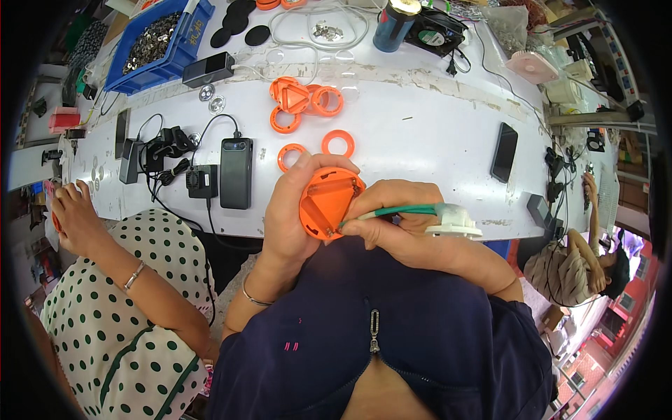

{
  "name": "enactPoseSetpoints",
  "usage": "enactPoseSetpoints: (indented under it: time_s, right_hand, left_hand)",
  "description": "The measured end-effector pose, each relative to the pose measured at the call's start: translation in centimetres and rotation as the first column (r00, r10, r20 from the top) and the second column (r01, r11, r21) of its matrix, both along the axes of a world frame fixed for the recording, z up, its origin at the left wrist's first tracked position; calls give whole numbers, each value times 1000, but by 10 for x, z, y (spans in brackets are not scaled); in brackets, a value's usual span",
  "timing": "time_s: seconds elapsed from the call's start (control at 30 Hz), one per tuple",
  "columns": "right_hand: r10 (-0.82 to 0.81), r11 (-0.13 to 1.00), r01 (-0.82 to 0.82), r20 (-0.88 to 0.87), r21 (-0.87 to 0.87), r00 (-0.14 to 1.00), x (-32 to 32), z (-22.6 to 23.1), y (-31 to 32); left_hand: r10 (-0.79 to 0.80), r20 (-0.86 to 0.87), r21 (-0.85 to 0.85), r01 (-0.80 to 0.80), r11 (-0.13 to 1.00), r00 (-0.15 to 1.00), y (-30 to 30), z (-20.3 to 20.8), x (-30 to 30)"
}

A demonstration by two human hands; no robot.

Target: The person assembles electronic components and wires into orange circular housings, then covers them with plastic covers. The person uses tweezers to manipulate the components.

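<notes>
My left hand [290,210] is closed around an orange round plastic housing [332,201] with a raised triangular shape in its middle, tilted toward me. Pinched in my right hand [402,210] is a slim green-and-white stick-like tool [406,209]; its tip meets the housing's lower right edge. At the tool's other end, above my right wrist, is a white round plastic piece [453,222]; whether the two are joined, I cannot tell. Just beyond my hands lie orange rings [338,143] and another orange housing [290,95].
A blue bin [189,42] of small metal parts stands at the far left. Left of my hands lie a black power bank [236,173] and tangled cables. A phone [504,152] lies right, a can [397,25] and fan [435,33] far back. A co-worker's arm [133,269] is close on my left.
</notes>
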State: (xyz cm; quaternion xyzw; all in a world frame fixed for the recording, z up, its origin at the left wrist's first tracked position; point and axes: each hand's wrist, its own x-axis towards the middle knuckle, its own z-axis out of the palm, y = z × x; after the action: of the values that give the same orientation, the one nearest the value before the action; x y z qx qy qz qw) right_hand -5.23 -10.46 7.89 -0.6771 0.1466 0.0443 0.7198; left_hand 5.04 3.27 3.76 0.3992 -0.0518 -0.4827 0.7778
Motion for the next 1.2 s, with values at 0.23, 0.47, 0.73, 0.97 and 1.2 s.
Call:
enactPoseSetpoints:
  time_s: [0.23,0.47,0.73,0.97,1.2]
  right_hand:
    - [-58,990,56,9,128,998,-2,-7,-2]
    - [115,952,16,405,-306,907,2,-18,-10]
    - [96,963,4,358,-269,929,-1,-18,-8]
    - [154,921,60,503,-384,850,1,-25,-9]
    - [193,919,8,466,-395,863,2,-27,-11]
  left_hand:
    - [-21,-1,-28,21,999,1000,-1,-2,2]
    - [9,2,-24,-9,1000,1000,-3,-2,2]
    - [16,6,-13,-16,1000,1000,-2,-3,-1]
    - [10,-2,-18,-10,1000,1000,-1,-3,0]
    - [18,-15,-10,-18,1000,1000,-2,-5,0]
